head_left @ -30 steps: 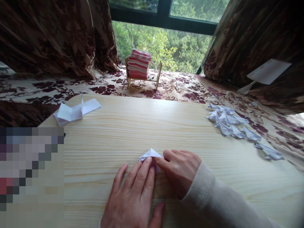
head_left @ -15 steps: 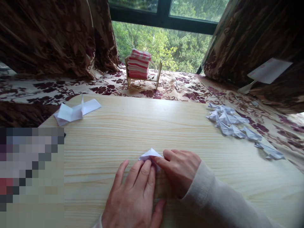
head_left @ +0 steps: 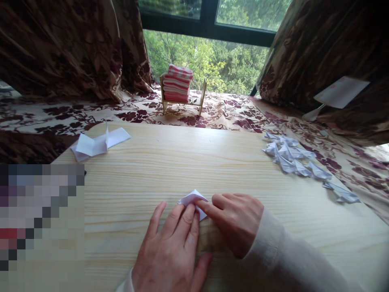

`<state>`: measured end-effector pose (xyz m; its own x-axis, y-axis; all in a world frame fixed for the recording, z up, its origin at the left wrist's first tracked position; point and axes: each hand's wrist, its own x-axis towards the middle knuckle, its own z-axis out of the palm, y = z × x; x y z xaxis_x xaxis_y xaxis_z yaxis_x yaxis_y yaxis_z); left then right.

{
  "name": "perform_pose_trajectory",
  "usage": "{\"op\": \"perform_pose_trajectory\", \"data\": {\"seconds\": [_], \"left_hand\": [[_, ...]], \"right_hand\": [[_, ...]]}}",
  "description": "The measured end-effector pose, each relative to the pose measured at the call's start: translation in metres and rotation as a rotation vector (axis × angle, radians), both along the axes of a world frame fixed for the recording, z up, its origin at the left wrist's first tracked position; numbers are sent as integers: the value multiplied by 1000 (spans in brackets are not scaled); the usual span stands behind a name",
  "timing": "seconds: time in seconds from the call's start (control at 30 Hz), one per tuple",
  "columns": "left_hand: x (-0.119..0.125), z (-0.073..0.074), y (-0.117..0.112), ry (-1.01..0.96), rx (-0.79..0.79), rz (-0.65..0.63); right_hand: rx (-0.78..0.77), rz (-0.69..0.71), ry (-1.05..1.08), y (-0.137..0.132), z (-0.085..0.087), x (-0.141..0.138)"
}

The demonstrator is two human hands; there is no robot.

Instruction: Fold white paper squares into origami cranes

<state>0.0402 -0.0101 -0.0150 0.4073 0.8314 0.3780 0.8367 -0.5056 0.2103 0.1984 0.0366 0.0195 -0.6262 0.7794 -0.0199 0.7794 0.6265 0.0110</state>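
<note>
A small folded white paper piece point(head_left: 193, 198) lies on the pale wooden table point(head_left: 194, 162), near its front edge. My left hand point(head_left: 172, 253) lies flat on the table with fingers stretched out, its fingertips pressing the paper's near edge. My right hand point(head_left: 235, 221), in a cream sleeve, has its fingers curled and its index fingertip pressed on the paper's right side. Most of the paper is hidden under my fingers.
A larger folded white sheet point(head_left: 99, 142) sits at the table's far left corner. Several folded paper shapes point(head_left: 296, 160) lie along the right edge. A small wooden rack with red-and-white striped cloths point(head_left: 179, 87) stands beyond on floral fabric, below the window. Dark floral curtains hang at both sides.
My left fingers have drawn back slightly, showing more of the paper's point. My right hand has shifted a little to the right. The view has tilted slightly.
</note>
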Motion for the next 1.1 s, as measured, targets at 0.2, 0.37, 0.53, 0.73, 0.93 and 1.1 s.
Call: {"op": "perform_pose_trajectory", "data": {"seconds": [0.2,0.37,0.53,0.73,0.93,1.1], "left_hand": [[0,0,-2,-4,-12,-2],[0,0,-2,11,-2,-18],[-1,-9,2,33,56,-44],[-3,-20,2,0,145,-44],[-4,-21,0,-9,178,-54],[-4,-19,0,-16,175,-49]], "right_hand": [[134,34,154,-7,-1,20],[130,49,102,-2,-8,14],[151,23,147,-1,-12,7],[192,27,323,-3,-19,4],[95,55,463,-2,-24,5],[25,74,650,-2,-26,4]]}}
